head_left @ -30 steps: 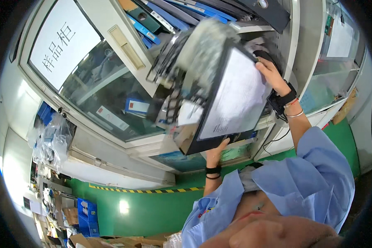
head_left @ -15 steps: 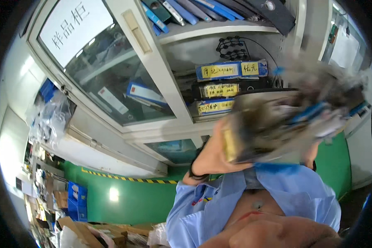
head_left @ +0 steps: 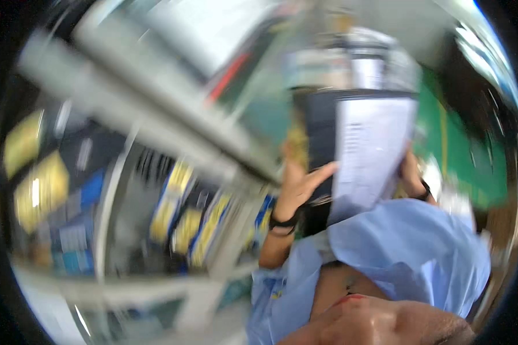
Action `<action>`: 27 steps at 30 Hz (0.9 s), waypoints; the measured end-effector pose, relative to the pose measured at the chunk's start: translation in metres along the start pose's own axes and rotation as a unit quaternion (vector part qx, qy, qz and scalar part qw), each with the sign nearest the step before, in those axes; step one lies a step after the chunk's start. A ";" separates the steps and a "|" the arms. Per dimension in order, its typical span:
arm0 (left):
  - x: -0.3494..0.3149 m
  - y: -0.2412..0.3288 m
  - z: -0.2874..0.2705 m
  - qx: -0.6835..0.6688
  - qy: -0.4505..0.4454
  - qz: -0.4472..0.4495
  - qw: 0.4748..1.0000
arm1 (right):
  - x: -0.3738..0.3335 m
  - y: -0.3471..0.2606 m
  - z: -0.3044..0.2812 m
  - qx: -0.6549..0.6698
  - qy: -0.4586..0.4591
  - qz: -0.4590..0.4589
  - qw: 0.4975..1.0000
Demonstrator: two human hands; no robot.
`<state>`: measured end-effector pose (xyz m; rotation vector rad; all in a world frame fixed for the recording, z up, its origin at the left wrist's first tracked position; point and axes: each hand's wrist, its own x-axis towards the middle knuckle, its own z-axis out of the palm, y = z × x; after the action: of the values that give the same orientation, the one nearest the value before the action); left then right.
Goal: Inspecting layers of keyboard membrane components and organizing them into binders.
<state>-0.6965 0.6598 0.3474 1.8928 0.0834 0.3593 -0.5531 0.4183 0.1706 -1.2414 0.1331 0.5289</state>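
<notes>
A black file binder (head_left: 321, 135) with white printed sheets (head_left: 371, 152) on its top is held up in front of my chest. My left hand (head_left: 300, 183) grips its left edge, thumb lying over the black cover, near a yellow label (head_left: 296, 141) on its side. My right hand (head_left: 410, 173) clasps the right edge, its fingers partly hidden behind the sheets. A dark band is around each wrist. Just beyond the binder's far edge is a blurred heap of pale and dark things (head_left: 368, 60); whether it touches the binder, I cannot tell.
On my left, shelves hold several binders with yellow labels (head_left: 172, 201), framed by a pale cabinet post (head_left: 172, 126). Green floor (head_left: 463, 132) with a yellow line shows at the right. Clear plastic bags (head_left: 437, 178) lie right of my right hand. Motion blurs much of this.
My view has swung to the right, so the cabinet shelves now lie at the left. The binder has turned from a blurred, tilted position and now shows its white sheets, still between both hands.
</notes>
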 end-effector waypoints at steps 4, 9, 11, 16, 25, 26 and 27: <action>0.056 -0.006 0.020 -0.016 -0.017 -0.050 0.998 | 0.002 0.007 0.006 0.066 0.058 -0.075 0.993; 0.029 0.019 -0.014 -0.046 -0.103 -0.117 0.987 | -0.082 0.035 0.047 0.169 0.053 -0.055 0.983; 0.031 0.021 -0.023 -0.004 -0.118 -0.059 0.991 | -0.097 0.019 0.055 0.153 0.094 -0.065 0.982; 0.037 0.027 -0.041 -0.064 -0.189 -0.076 0.977 | -0.127 0.029 0.064 0.153 0.145 -0.113 0.971; 0.127 -0.013 -0.072 -0.141 -0.382 -0.063 0.911 | -0.163 0.008 0.152 0.111 0.347 -0.163 0.917; 0.141 -0.015 -0.066 -0.130 -0.401 -0.010 0.907 | -0.156 0.027 0.143 0.094 0.363 -0.158 0.914; 0.159 -0.026 -0.061 -0.118 -0.415 0.040 0.901 | -0.148 0.032 0.152 0.090 0.408 -0.156 0.895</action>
<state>-0.5599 0.7609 0.3749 1.6667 -0.5855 -0.3906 -0.7249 0.5196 0.2492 -1.2045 0.6649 -0.3090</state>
